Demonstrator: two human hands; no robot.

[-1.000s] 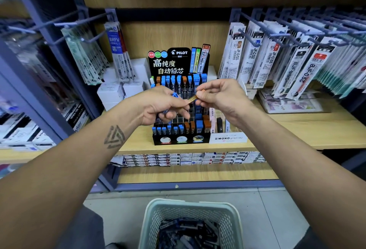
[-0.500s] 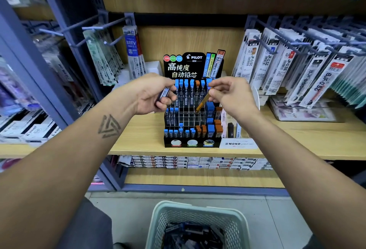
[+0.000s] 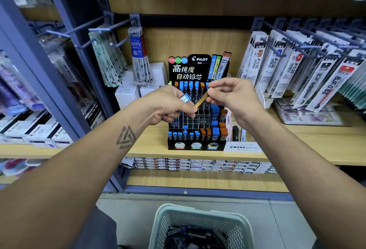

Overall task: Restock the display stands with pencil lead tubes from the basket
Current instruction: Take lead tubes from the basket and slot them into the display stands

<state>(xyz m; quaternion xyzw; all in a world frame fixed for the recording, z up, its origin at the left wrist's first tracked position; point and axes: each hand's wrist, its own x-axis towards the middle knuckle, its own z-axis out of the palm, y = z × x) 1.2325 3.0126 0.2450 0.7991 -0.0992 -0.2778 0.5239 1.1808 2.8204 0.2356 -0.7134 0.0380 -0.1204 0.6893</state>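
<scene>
A black Pilot display stand (image 3: 198,147) sits on the wooden shelf, its clear slots partly filled with blue-capped and orange-capped lead tubes. My right hand (image 3: 231,96) pinches the upper end of an orange lead tube (image 3: 201,99) held slanted in front of the stand. My left hand (image 3: 168,106) grips a blue-capped lead tube (image 3: 185,97), and its fingertips touch the orange tube's lower end. A pale green basket (image 3: 200,217) on the floor below holds several dark tubes.
The wooden shelf (image 3: 316,142) also carries a Mono stand (image 3: 242,147) to the right of the Pilot stand and white boxes (image 3: 128,92) to its left. Refill packs hang on hooks (image 3: 297,64) at right and at left (image 3: 111,55). Small boxes (image 3: 198,164) line the lower shelf.
My left hand has moved right, back toward the right hand, and now touches the orange tube's lower end. The tube sits a little higher in front of the stand.
</scene>
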